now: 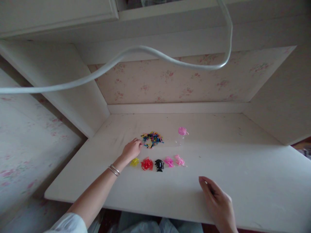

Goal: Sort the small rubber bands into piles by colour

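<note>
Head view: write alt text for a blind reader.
A person's left hand is at the edge of a multicoloured pile, apparently small rubber bands, on a white desk. Nearer lie a yellow heap, red heap, black heap, deep pink heap and light pink heap; the right hand is to their right.

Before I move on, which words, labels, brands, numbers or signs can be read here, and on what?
There are none I can read.
The flowered wallpaper, white cord and table show no lettering.
The mixed pile and pink item are too small and blurred to rule out print.
</note>
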Available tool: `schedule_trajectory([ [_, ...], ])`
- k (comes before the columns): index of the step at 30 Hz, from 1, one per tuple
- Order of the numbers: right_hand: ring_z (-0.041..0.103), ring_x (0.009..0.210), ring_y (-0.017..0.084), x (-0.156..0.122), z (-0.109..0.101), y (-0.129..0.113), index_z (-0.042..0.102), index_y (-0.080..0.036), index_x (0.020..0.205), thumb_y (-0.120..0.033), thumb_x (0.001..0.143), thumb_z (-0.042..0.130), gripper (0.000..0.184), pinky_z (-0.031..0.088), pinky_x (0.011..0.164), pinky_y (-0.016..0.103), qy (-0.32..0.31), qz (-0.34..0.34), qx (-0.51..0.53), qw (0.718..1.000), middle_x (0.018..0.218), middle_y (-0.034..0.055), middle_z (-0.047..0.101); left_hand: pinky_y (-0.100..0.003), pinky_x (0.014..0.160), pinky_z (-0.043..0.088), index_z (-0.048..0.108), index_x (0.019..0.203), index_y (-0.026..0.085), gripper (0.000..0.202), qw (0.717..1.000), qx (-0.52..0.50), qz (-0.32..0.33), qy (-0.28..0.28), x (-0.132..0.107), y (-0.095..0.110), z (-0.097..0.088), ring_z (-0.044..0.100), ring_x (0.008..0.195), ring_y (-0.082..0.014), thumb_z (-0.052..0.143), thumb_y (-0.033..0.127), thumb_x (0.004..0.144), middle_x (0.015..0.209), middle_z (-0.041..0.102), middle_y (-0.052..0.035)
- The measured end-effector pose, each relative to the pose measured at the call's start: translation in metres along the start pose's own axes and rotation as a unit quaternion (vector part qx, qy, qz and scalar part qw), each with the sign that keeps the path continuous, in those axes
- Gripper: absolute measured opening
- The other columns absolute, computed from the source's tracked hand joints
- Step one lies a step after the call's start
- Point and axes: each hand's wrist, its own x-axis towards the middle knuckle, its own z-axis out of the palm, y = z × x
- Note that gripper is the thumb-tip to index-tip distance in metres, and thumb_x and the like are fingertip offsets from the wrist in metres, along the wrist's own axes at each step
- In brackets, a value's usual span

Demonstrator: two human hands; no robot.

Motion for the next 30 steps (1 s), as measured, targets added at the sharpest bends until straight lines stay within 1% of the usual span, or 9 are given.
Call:
schedule_trajectory([
  [6,0.054,0.054,0.009,-0.001,0.0,0.0,0.071,-0.018,0.088,-0.062,0.076,0.052,0.05,0.041,0.052,0.013,0.009,-0.011,-0.011,1.0,0.06,-0.0015,0.06,-0.024,0.078,0.043,0.063,0.094,0.021,0.022,1.0,-0.008,-0.015,0.022,-0.002,0.003,-0.002,0.062,0.089,-0.015,0.042,0.028,0.092,0.106,0.061,-0.0048],
  [10,0.05,0.049,0.008,-0.001,0.001,0.0,0.071,-0.017,0.087,-0.06,0.076,0.052,0.048,0.039,0.049,0.013,0.009,-0.026,-0.008,1.0,0.057,-0.002,0.058,-0.025,0.081,0.043,0.061,0.097,0.019,0.026,0.999,-0.017,-0.024,0.045,-0.004,0.003,-0.011,0.061,0.092,-0.0156,0.038,0.03,0.093,0.107,0.059,-0.0068],
  [13,0.051,0.05,0.009,-0.002,0.002,-0.003,0.071,-0.016,0.087,-0.059,0.077,0.052,0.048,0.039,0.048,0.014,0.008,-0.029,-0.009,1.0,0.058,-0.0011,0.059,-0.025,0.081,0.044,0.062,0.096,0.018,0.027,0.998,-0.03,-0.004,0.048,-0.009,0.011,-0.018,0.061,0.091,-0.0156,0.037,0.03,0.093,0.106,0.059,-0.0069],
  [16,0.052,0.051,0.009,-0.003,0.001,-0.005,0.071,-0.017,0.085,-0.059,0.078,0.051,0.047,0.04,0.049,0.014,0.006,-0.044,-0.011,0.999,0.058,-0.0009,0.059,-0.024,0.08,0.045,0.063,0.094,0.02,0.026,0.997,-0.049,0.04,0.034,-0.022,0.033,-0.022,0.061,0.087,-0.0139,0.04,0.031,0.093,0.103,0.06,-0.0052],
  [19,0.048,0.047,0.009,-0.004,0.001,-0.008,0.07,-0.017,0.084,-0.059,0.079,0.05,0.047,0.039,0.048,0.014,0.011,-0.055,-0.007,0.998,0.053,-0.0024,0.054,-0.021,0.076,0.045,0.064,0.091,0.023,0.026,0.992,-0.071,0.102,0.01,-0.038,0.066,-0.021,0.061,0.083,-0.0119,0.04,0.033,0.092,0.099,0.061,-0.0027],
  [22,0.045,0.045,0.008,-0.004,0.001,-0.01,0.07,-0.017,0.084,-0.059,0.079,0.049,0.047,0.038,0.046,0.015,0.009,-0.055,-0.006,0.998,0.051,-0.0035,0.05,-0.022,0.075,0.045,0.065,0.089,0.024,0.027,0.979,-0.098,0.179,-0.011,-0.046,0.1,-0.016,0.061,0.082,-0.0115,0.04,0.033,0.093,0.096,0.061,-0.0018],
  [24,0.044,0.045,0.008,-0.004,0.001,-0.011,0.07,-0.017,0.085,-0.059,0.08,0.049,0.047,0.037,0.046,0.015,0.004,-0.056,-0.004,0.998,0.052,-0.0035,0.05,-0.022,0.076,0.045,0.066,0.089,0.024,0.028,0.972,-0.1,0.213,-0.024,-0.045,0.119,-0.011,0.06,0.081,-0.0112,0.04,0.032,0.093,0.094,0.061,-0.0017],
  [26,0.044,0.045,0.008,-0.004,0.001,-0.012,0.07,-0.017,0.084,-0.059,0.08,0.049,0.047,0.037,0.046,0.015,0.006,-0.061,-0.002,0.998,0.051,-0.0035,0.05,-0.022,0.074,0.045,0.067,0.09,0.024,0.028,0.968,-0.09,0.231,-0.035,-0.04,0.133,-0.006,0.06,0.079,-0.0108,0.04,0.031,0.093,0.094,0.061,-0.0017],
  [30,0.044,0.044,0.008,-0.004,-0.001,-0.015,0.07,-0.016,0.084,-0.058,0.082,0.047,0.048,0.037,0.047,0.015,0.007,-0.071,0.004,0.997,0.051,-0.0034,0.05,-0.022,0.071,0.046,0.068,0.093,0.025,0.027,0.965,-0.079,0.247,-0.043,-0.027,0.151,0.005,0.06,0.077,-0.0109,0.042,0.031,0.092,0.094,0.061,-0.002],
])
